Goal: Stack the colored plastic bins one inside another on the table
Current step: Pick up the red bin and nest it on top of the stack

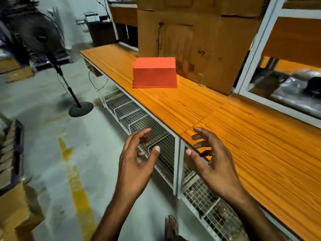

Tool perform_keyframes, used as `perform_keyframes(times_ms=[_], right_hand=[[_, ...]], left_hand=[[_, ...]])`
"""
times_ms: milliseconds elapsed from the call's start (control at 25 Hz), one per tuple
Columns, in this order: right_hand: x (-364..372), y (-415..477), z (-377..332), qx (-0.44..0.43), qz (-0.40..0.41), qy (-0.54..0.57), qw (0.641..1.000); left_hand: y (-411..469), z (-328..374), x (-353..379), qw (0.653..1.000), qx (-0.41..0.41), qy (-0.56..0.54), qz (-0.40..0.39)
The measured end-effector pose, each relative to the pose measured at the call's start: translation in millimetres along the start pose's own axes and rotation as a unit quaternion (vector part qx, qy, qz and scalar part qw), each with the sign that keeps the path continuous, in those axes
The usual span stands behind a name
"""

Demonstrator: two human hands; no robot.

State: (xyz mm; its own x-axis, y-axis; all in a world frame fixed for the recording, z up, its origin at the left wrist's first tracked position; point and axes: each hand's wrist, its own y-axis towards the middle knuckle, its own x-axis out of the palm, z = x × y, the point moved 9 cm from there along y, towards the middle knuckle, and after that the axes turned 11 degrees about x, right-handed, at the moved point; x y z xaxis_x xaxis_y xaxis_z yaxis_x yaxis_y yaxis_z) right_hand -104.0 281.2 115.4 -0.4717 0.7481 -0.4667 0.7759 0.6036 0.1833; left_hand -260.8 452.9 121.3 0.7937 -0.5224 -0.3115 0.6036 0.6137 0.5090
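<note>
A long orange wood-grain table (225, 122) ran from the near right to the far left, with wire mesh baskets (139, 119) slung under its front edge. At its back stood a tall cardboard box (199, 40), just behind a single red-orange bin (154, 73). The bin sat upside down on the table, base up, rim flat on the surface, well apart from both hands. A standing fan (43, 42) stood on the grey floor to the left. The left hand (137, 164) hovered off the table's front edge, over the baskets, its fingers (139, 136) loosely curled and spread, holding nothing. The right hand (213, 162) hung over the table's near edge, fingers (203, 134) likewise spread and empty.
</note>
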Motion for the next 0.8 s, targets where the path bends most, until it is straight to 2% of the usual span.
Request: perform_keyframes(times_ms=[240,400,560,800], right_hand=[[50.5,160.8,-5.5,-0.001,-0.002,0.021,1.0],[92.1,252.8,-9.0,0.002,-0.013,0.012,1.0],[145.1,337.1,-0.1,0.025,-0.013,0.004,1.0],[227.1,466.1,23.9,0.1,0.074,0.006,0.992]], left_hand=[[142.0,-79.4,-4.9,0.999,-0.014,-0.025,0.026],[231.7,-131.6,-5.1,0.999,-0.024,-0.03,0.013],[332.0,-196.1,-3.0,0.998,-0.021,-0.052,-0.018],[528.5,-316.5,14.1,0.99,0.031,-0.068,-0.118]])
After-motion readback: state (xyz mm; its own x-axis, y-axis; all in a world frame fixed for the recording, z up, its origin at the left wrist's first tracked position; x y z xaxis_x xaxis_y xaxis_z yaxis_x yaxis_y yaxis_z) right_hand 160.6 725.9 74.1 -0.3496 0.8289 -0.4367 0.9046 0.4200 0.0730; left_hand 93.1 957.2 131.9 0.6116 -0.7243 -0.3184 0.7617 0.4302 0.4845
